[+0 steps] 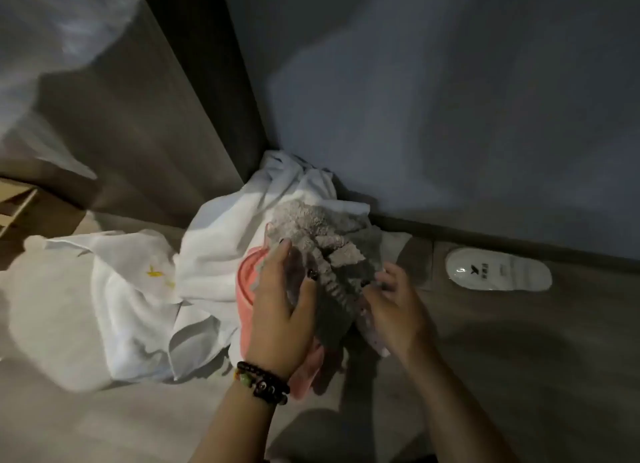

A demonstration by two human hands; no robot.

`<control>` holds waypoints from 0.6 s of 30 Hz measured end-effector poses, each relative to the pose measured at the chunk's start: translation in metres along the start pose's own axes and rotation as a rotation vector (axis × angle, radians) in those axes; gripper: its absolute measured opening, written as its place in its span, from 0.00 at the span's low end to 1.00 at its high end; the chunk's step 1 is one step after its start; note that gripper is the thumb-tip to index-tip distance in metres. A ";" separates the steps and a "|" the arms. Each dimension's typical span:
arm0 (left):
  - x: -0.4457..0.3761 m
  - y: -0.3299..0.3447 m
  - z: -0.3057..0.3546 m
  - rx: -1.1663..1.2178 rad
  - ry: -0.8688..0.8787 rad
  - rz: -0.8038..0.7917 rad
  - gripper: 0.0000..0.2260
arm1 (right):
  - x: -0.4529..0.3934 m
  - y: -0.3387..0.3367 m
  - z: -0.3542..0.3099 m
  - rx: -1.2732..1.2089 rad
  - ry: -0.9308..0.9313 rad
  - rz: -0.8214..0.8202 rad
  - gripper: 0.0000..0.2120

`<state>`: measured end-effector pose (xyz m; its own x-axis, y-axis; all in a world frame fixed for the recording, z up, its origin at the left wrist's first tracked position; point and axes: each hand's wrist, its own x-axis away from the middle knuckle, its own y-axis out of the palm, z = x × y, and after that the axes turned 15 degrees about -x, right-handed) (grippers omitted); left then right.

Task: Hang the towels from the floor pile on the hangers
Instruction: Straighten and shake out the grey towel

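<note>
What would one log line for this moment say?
step: picking towel from pile | left hand: holds grey towel | right hand: holds grey towel | pile: white towel, pink towel on floor

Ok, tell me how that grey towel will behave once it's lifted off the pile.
The grey towel looks floppy: it bunches in folds between the left hand and right hand, so it will probably sag. Its fluffy pile suggests an easy, non-slip grip.
</note>
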<state>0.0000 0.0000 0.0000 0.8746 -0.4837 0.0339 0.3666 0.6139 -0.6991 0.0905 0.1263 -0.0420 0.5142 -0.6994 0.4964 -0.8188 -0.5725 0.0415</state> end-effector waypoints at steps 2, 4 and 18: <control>-0.009 0.011 -0.009 -0.065 0.117 0.116 0.21 | -0.012 0.001 0.007 0.131 -0.128 -0.038 0.28; -0.021 0.017 -0.020 -0.097 0.225 0.203 0.19 | -0.025 0.000 0.009 0.273 -0.328 -0.113 0.31; -0.061 0.017 -0.067 -0.447 0.294 0.185 0.15 | -0.086 -0.003 0.010 0.731 -0.714 -0.301 0.06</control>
<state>-0.0681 -0.0014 -0.0618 0.7628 -0.5859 -0.2736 -0.0101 0.4123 -0.9110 0.0514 0.1834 -0.0936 0.8945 -0.4396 -0.0811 -0.4032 -0.7152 -0.5709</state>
